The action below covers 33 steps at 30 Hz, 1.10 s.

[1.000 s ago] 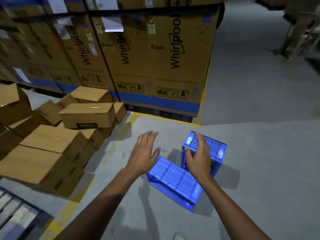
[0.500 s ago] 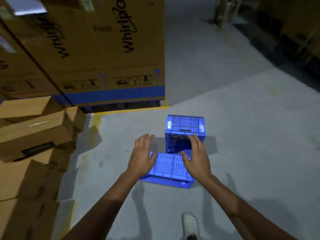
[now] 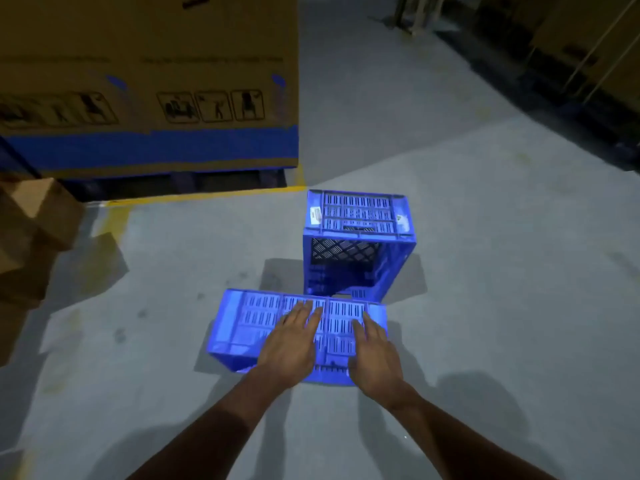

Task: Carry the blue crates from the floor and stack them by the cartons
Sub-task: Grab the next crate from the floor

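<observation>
Two blue plastic crates lie on the grey floor. The near crate [image 3: 252, 322] lies low and wide, its slotted face up. The far crate [image 3: 358, 244] stands on its side just behind it, open mouth toward me. My left hand [image 3: 292, 341] and my right hand [image 3: 372, 351] rest flat on the near crate's top face, fingers spread, gripping nothing. Large brown cartons [image 3: 149, 81] with a blue band stand at the upper left.
Smaller brown boxes [image 3: 31, 237] are piled at the left edge. A yellow floor line [image 3: 207, 195] runs along the foot of the large cartons. Dark pallets and stock [image 3: 571, 74] line the far right. Grey floor stretches to the right of the crates.
The view has come closer and lower over the crates. Both hands have moved forward and down onto the near crate's top face. The crates have not moved.
</observation>
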{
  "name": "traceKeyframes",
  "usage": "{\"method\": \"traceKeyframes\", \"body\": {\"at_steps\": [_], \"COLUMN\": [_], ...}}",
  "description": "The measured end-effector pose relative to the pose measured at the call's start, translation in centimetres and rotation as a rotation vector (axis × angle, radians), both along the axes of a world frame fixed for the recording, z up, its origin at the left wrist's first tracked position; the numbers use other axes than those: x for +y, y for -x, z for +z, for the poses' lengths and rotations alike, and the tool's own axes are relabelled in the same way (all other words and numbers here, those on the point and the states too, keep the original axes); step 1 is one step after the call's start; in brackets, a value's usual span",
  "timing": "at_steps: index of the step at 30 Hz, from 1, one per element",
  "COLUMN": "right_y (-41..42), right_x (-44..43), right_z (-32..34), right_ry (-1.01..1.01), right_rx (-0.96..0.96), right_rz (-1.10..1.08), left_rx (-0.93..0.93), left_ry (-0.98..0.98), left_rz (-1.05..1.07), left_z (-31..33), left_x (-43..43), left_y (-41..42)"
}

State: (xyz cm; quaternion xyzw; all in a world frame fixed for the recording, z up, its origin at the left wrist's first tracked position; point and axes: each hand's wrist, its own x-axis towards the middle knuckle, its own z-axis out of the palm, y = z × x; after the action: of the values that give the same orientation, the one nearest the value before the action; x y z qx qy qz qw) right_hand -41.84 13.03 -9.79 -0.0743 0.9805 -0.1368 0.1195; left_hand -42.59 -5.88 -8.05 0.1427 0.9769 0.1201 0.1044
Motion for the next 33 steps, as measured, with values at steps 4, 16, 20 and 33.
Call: {"method": "traceKeyframes", "body": {"at_steps": [4,16,20,33], "right_y": [2.9,4.8,4.9,-3.2], "right_x": [-0.3,-0.5,-0.4,-6.6], "right_z": [-10.7,-24.4,-22.6,-8.1], "right_ry": [-0.179,-0.407,-0.445,-0.233], "right_rx": [-0.087,0.135,0.071,-0.356], "right_rz": [0.092,0.184,0.236,0.096], "left_rx": [-0.225,-0.156,-0.197,-0.252], "left_ry": [0.11,0.22,0.145,-1.231], "left_rz": [0.017,0.218,0.347,1.669], "left_z": [-11.9,-26.3,-25.8,-15.5], "left_x": [-1.3,-1.3,-0.2,3.5], "left_y": [2.0,0.0,0.0,-1.4]}}
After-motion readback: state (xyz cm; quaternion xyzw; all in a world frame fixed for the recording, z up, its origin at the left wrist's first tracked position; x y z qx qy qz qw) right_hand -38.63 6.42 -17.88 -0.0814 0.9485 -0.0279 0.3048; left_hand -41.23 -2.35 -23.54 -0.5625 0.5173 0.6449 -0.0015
